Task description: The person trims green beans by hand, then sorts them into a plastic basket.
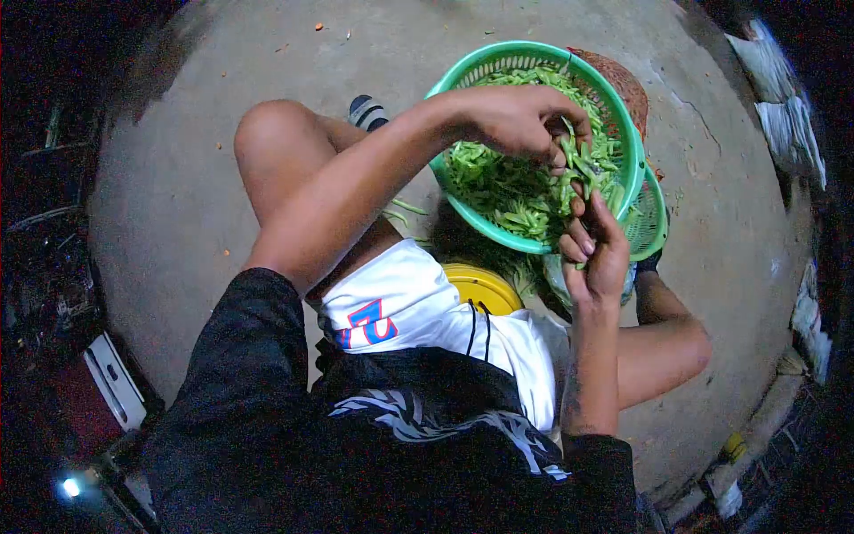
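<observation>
A green plastic basket (476,220) holds many cut green vegetable pieces (516,182). Over it, my left hand (525,123) reaches across from the left, its fingers curled round a few green pieces at the basket's right side. My right hand (596,254) is just below, at the basket's lower right edge, palm up, with its fingers bent and closed on green pieces at their tips. The two hands nearly meet around these pieces. Small details between the fingertips are hard to make out.
A second green basket (654,218) sits partly under the first, beside a reddish mesh sack (618,80). A yellow round lid (485,287) lies between my legs. Small orange scraps dot the concrete floor (196,169). White bags (787,125) stand at the far right.
</observation>
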Tool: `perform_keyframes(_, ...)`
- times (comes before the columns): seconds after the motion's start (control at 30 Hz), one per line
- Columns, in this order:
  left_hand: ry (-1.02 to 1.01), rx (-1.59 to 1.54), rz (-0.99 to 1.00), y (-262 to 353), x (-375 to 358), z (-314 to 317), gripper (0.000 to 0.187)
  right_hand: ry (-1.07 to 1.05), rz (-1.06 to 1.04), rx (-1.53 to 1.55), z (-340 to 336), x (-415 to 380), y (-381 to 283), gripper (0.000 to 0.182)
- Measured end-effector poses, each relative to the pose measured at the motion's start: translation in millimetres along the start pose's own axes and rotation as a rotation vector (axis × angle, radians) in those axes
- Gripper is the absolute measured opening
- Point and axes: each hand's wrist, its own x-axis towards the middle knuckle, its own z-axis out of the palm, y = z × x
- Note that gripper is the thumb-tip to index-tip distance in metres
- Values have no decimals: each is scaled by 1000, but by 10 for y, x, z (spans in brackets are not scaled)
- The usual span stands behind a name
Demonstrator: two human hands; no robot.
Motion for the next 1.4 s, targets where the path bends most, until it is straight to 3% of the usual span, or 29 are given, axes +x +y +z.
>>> perform_keyframes(0.23, -25, 172, -10, 146, -29, 11, 39, 72, -49, -33, -22, 19, 30, 22)
perform_keyframes(0.33, -93, -8, -18, 68, -7, 2, 38, 43, -81, -75, -39, 9, 48, 20)
perform_keyframes(0.4, 8, 67, 37, 1, -1, -119, 36, 57, -84, -87, -26, -10, 30, 20)
perform_keyframes(0.5, 67, -8, -38, -62, 4, -207, 37, 74, -99, -97, 15, -13, 26, 22)
perform_keyframes(0.73, -4, 78, 62, 21, 5, -73, 40, 90, -128, -103, -11, 2, 36, 20)
perform_keyframes(0.87, 31, 94, -16, -21, -3, -136, 41, 114, -132, -76, -10, 20, 43, 18)
perform_keyframes(0.93, -57, 47, -52, 28, -22, 47, 42, 101, -163, -76, -35, 35, 81, 18)
perform_keyframes(1.07, -36, 96, 56, 22, -6, -24, 42, 97, -149, -126, 1, -8, 47, 14)
perform_keyframes(1.1, -3, -58, -27, 21, -32, -69, 41, 95, -149, -125, -10, -5, 45, 14)
perform_keyframes(1.2, -16, 38, 15, 35, -21, -68, 41, 68, -129, -72, -63, 28, 62, 13)
perform_keyframes(1.27, -147, -90, -35, -2, -13, 71, 44, 119, -162, -53, -78, 37, 115, 14)
perform_keyframes(1.4, -96, -10, 19, 76, -43, -7, 42, 43, -145, -58, -70, 7, 77, 15)
